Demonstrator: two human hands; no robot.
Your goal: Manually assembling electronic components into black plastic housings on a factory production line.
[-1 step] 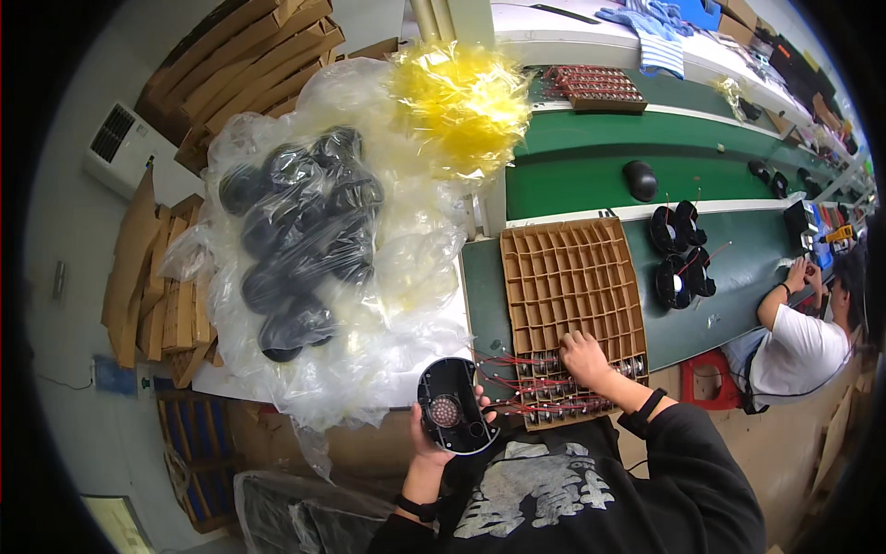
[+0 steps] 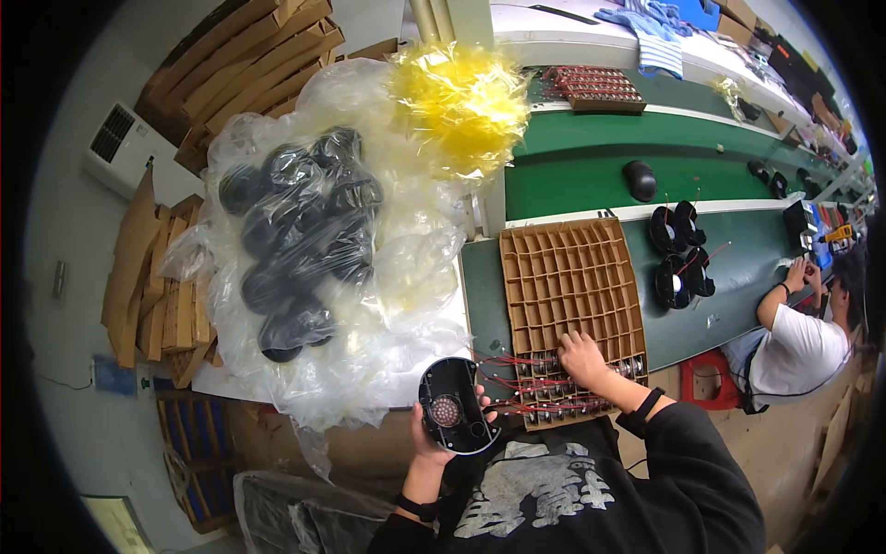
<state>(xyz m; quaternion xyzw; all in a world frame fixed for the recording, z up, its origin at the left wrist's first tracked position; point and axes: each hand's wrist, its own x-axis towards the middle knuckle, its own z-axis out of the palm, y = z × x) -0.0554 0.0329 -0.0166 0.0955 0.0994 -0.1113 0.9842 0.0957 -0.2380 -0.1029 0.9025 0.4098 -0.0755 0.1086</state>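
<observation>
Housing of black plastic, roughly round [image 2: 461, 392], is held up by the left hand [image 2: 430, 446], grip clamped around its sides, just left of the brown cardboard divider tray [image 2: 565, 268]. Small silvery parts with red wires [image 2: 631, 367] are partly covered by the right hand [image 2: 581, 358]; can't tell if one's pinched in that grip. Part-picking seems to be the step, so careful wire untangling is probably called for next.

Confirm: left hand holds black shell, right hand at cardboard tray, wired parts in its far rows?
Wrong rows: head view shows the wired parts in the near ones, not the far. Left hand holding the black shell, right hand at the cardboard tray: both correct.
</observation>
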